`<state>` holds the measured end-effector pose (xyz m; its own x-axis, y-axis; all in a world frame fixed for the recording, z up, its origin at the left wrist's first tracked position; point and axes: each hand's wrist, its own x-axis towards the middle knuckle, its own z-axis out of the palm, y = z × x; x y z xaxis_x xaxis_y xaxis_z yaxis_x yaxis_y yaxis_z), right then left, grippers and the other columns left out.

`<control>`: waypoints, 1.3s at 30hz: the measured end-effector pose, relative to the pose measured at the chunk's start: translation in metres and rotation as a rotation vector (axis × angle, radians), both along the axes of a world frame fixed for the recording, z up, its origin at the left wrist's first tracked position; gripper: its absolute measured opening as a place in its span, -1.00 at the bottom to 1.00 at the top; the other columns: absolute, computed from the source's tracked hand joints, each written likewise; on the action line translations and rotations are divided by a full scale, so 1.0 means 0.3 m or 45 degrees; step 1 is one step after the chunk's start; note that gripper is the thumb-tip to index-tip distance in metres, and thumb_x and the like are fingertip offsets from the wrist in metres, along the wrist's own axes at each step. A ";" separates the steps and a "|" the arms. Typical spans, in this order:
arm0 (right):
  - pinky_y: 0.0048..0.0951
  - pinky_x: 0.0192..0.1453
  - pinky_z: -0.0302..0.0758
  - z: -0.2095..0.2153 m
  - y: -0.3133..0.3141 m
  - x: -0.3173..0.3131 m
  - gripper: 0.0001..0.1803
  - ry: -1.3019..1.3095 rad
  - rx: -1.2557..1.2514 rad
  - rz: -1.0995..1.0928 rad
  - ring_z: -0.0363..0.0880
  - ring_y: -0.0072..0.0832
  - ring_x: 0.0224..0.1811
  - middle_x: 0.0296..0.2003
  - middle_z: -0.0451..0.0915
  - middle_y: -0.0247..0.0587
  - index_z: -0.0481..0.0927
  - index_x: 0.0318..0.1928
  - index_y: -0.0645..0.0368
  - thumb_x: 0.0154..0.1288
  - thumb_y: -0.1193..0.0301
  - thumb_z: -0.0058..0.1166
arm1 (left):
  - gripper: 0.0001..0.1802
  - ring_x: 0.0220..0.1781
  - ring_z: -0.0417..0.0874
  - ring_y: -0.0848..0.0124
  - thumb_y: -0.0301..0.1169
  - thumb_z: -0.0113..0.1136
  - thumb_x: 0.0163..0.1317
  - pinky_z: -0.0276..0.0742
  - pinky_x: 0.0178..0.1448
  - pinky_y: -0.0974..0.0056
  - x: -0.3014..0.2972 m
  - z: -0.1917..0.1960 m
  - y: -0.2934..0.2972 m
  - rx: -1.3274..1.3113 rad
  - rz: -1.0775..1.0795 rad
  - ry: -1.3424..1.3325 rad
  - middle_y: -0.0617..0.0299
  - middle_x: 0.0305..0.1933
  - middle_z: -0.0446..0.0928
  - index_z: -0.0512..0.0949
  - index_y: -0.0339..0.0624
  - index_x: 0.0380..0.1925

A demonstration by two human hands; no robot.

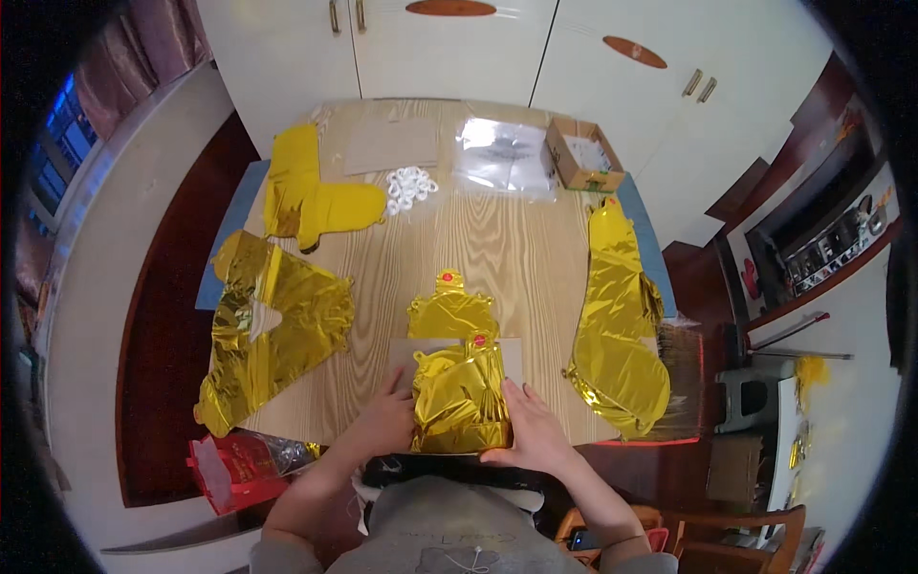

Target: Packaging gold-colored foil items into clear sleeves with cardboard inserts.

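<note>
Two hands press on a crumpled gold foil balloon (459, 397) at the near edge of the wooden worktop (516, 249). The left hand (385, 418) lies flat against the balloon's left side, fingers spread, grasping nothing; the right hand (533, 432) rests open on the lower right corner, fingers along the foil edge. The balloon sits on a piece of brown cardboard (512, 356) — a small red dot shows at its far tip.

Just beyond it lies a second, smaller gold balloon (451, 311), flat, with its own red dot at the far end. To the near left, off the worktop edge, hangs a red bag (234, 469). On the left sits a large gold balloon with a white heart-shaped gap (273, 330), and farther left another gold piece (311, 196). On the right a long gold balloon (617, 325) runs near to far.

At the far end — a heap of white rings (409, 187), a flat sheet of brown card (392, 143), a clear plastic bag (505, 158) and an open cardboard box (583, 155).
</note>
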<state>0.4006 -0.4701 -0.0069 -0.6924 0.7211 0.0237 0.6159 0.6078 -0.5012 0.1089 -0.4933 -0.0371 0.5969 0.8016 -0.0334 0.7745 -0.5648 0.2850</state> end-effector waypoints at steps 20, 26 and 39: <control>0.00 0.52 0.07 0.005 -0.019 -0.005 0.17 -0.016 0.086 -0.018 0.27 -0.05 0.42 0.26 0.37 0.26 0.08 0.40 0.45 0.07 -0.20 0.26 | -0.66 0.37 0.42 0.11 -0.19 0.35 0.14 0.21 0.43 -0.08 0.066 0.048 -0.187 0.118 0.549 -0.396 -0.01 0.21 0.51 0.54 -0.27 -0.41; -0.03 0.53 0.08 0.008 -0.018 -0.004 0.12 -0.013 0.039 -0.035 0.28 -0.07 0.41 0.27 0.37 0.23 0.08 0.40 0.42 0.09 -0.12 0.28 | -0.70 0.36 0.42 0.07 -0.26 0.34 0.14 0.23 0.41 -0.07 0.073 0.058 -0.192 0.119 0.570 -0.417 -0.05 0.29 0.44 0.54 -0.29 -0.36; -0.04 0.36 0.33 -0.029 0.000 -0.020 -0.03 0.171 0.153 -0.159 0.55 -0.03 0.03 -0.12 0.61 0.06 0.14 0.42 0.32 0.11 0.18 0.35 | -0.84 0.20 0.49 -0.02 -0.49 0.26 0.06 0.45 0.20 0.01 0.118 0.062 -0.209 0.430 0.741 -0.300 -0.12 0.11 0.48 0.47 -0.30 -0.42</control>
